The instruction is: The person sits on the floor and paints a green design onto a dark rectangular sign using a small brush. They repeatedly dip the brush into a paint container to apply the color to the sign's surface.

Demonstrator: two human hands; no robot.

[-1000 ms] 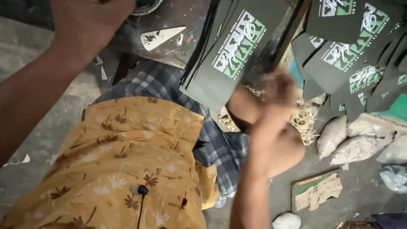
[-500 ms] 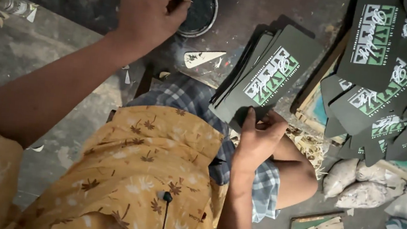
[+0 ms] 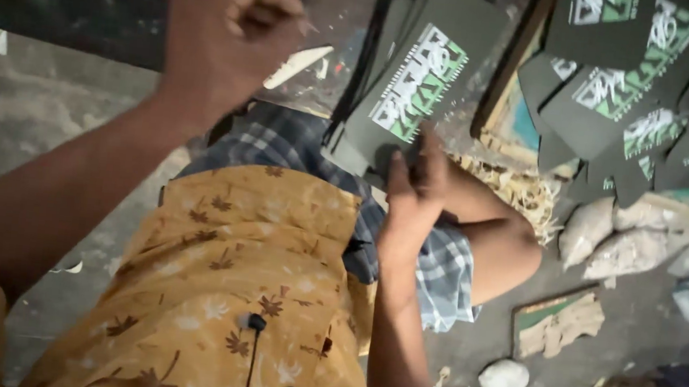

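A: Left hand (image 3: 229, 39)?
B: Fist closed at 11 o'clock, above the floor; whether it holds anything, cannot tell.
A: Right hand (image 3: 413, 193)?
B: Centre frame, fingers clamped on the lower edge of the dark printed card stack (image 3: 410, 82), which leans toward 12 o'clock over the checked cloth (image 3: 299, 143).

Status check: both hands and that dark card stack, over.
Left hand fisted, raised, contents unclear. Right hand touching dark printed card stack on lap. Nothing between them.
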